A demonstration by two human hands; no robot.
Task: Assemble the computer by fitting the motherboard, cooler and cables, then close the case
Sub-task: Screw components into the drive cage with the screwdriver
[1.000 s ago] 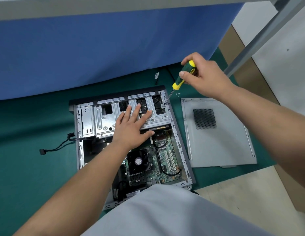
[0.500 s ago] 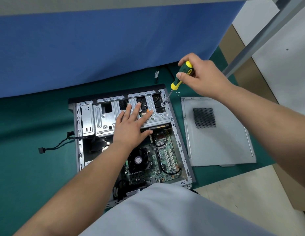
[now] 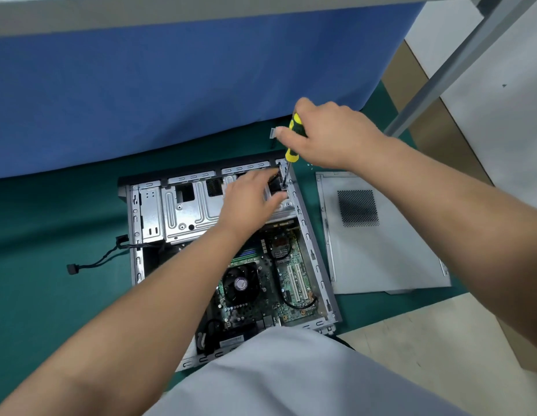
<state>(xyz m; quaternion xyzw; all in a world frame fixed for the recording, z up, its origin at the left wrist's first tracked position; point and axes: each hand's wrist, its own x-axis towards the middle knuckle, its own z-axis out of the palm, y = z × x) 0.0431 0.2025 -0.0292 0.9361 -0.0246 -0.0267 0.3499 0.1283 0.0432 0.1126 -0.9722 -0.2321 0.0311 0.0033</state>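
On the green mat-covered surface point(image 3: 36, 295), near its right edge, an open grey sheet-metal computer case point(image 3: 316, 265) lies on its side. Its far half holds a bright stamped-steel drive cage point(image 3: 186, 214), ribbed and pierced with rectangular slots. Its near half holds a green printed-circuit motherboard point(image 3: 294, 283) carrying a round black finned cooler fan point(image 3: 240, 285), two pale expansion slots and a looped black cable point(image 3: 300, 304).

The left hand point(image 3: 249, 199) rests on the far right part of the drive cage; its fingers are blurred but appear extended and relaxed rather than curled round anything. The right hand point(image 3: 330, 136) has its fingers curled round the yellow-and-black handle of a screwdriver point(image 3: 291, 151), whose thin steel shaft slants down to the far right corner of the case. The tip's contact point cannot be made out.

Just beside the case to the right, flat on the surface, lies the detached grey metal side panel point(image 3: 390, 253), smooth with a square perforated vent patch. A thin black cable with a flat connector point(image 3: 90, 262) trails out of the case's left wall onto the surface. A blue fabric drape point(image 3: 171, 94) hangs behind the far edge. A pale grey garment point(image 3: 276, 376) covers the near corner of the case. A slanted grey metal bar point(image 3: 459, 61) crosses the upper right.
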